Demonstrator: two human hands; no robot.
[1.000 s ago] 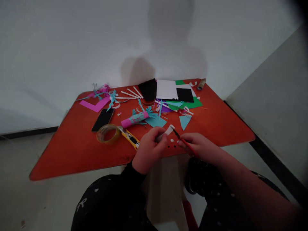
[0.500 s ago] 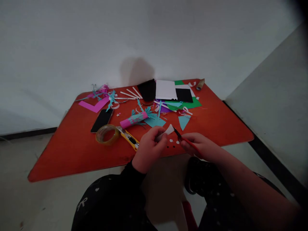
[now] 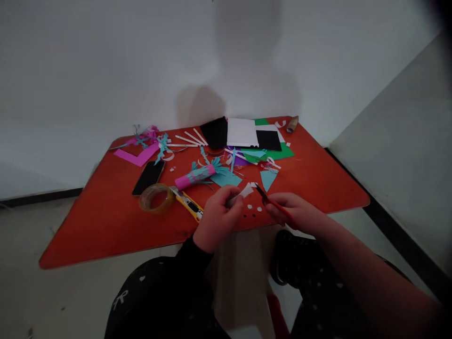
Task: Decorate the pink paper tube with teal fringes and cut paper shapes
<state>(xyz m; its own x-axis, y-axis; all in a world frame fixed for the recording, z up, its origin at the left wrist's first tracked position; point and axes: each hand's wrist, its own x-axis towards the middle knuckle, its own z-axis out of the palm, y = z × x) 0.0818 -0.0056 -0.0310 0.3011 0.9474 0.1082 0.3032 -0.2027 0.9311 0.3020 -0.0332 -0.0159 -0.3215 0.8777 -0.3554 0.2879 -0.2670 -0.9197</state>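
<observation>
My left hand (image 3: 221, 214) is closed on a small piece of white paper (image 3: 246, 190), which sticks out toward the right. In my right hand (image 3: 291, 210) is a pair of scissors (image 3: 280, 208) with red handles and dark blades, its tips by the paper's far end. A small white bit shows at the blade tips; whether it is fully cut off I cannot tell. Below, small white paper discs (image 3: 250, 206) and several tiny black dots (image 3: 253, 215) lie on the table. A pink tube with turquoise paper scales and fringe (image 3: 195, 177) lies beyond my left hand.
On the red table (image 3: 106, 226) lie a yellow utility knife (image 3: 189, 205), a tape roll (image 3: 143, 201) and a phone (image 3: 148, 178) to the left. Coloured paper sheets (image 3: 243, 133), white sticks (image 3: 192, 138) and turquoise scraps (image 3: 269, 179) lie toward the wall. A cardboard tube (image 3: 292, 124) stands far right.
A small white bit now shows at the scissor tips, apart from the main paper end. Both hands stay nearly in place; the view has shifted slightly and a larger shadow shows on the wall.
</observation>
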